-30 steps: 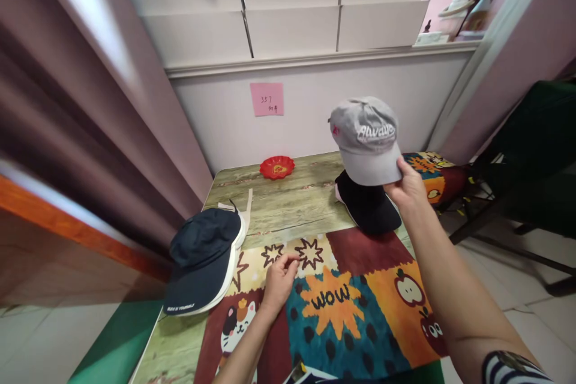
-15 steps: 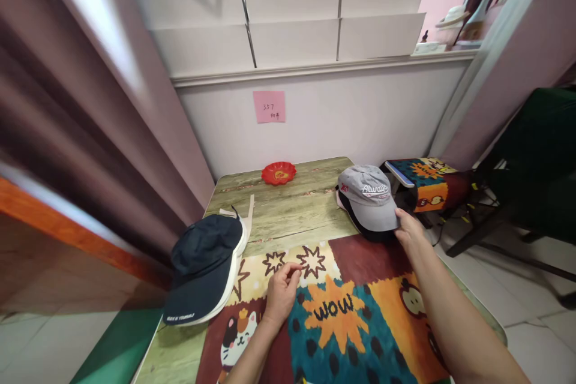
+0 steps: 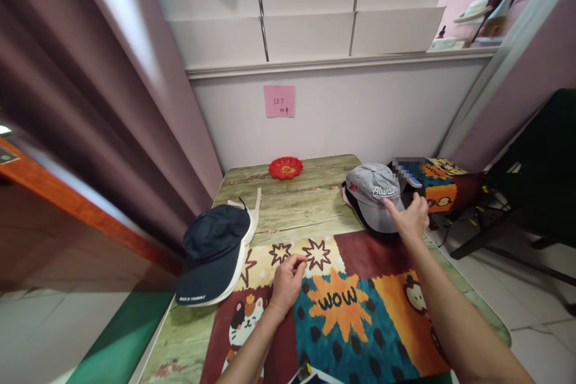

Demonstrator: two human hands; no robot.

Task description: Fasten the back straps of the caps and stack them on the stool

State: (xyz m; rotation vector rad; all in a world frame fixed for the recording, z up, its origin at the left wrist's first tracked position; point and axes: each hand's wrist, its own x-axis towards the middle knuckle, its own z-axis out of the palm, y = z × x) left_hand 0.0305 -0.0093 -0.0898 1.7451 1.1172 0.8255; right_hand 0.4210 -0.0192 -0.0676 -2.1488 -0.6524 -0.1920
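A grey cap (image 3: 373, 189) lettered "Always" sits on the right of the table, on top of a black cap whose brim shows beneath it. My right hand (image 3: 411, 219) is at the right side of its brim, thumb and fingers spread apart. On the left, a navy cap (image 3: 213, 240) rests over a white one (image 3: 240, 267), whose pale strap sticks up behind. My left hand (image 3: 288, 279) hovers over or rests on the patterned mat (image 3: 360, 312), fingers curled together with nothing visible in them.
A red scalloped dish (image 3: 285, 168) stands at the table's back. Beyond the right edge is a stool with a matching cloth (image 3: 443, 192) and a dark chair (image 3: 540, 192). A white-edged object (image 3: 312, 377) pokes in at the bottom. Curtains (image 3: 148, 102) hang at left.
My right hand has opened and come off the grey cap's brim edge, fingers now spread. The left hand stays curled over the mat. The view has shifted slightly, and a white-edged object appears at the bottom.
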